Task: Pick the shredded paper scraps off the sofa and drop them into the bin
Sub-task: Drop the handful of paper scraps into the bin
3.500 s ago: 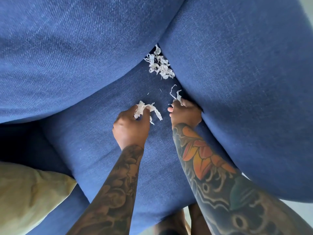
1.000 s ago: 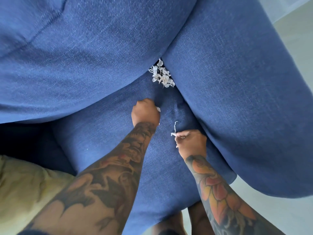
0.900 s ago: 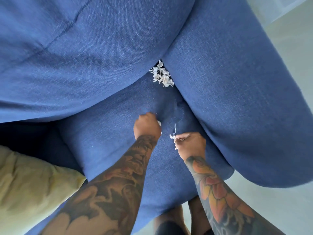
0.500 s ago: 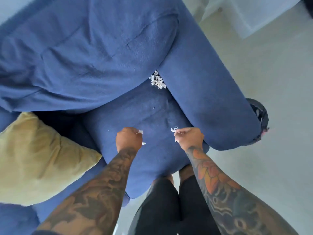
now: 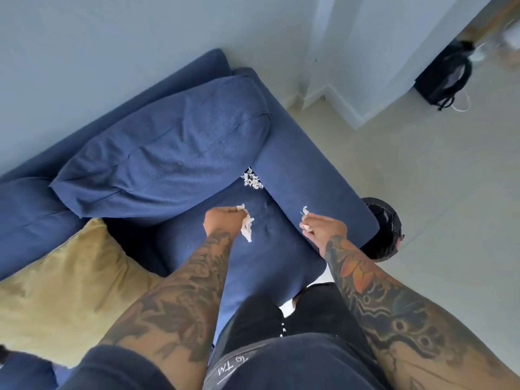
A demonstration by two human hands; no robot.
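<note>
Scraps in left hand: a bunch of white shredded paper scraps, crumpled, one strip hanging down below the fist, held above the seat cushion.
Scraps in right hand: a few small white paper scraps, pinched at the fingertips, one bit sticking up, held over the near end of the right armrest.
Scraps left on sofa: a small white pile of scraps, lying in the far right corner of the seat, where back cushion and armrest meet.
Sofa: dark blue fabric sofa, plump back cushion, long right armrest.
Bin: round bin with black liner, upright on the floor, just right of the armrest's near end, partly hidden by it.
</note>
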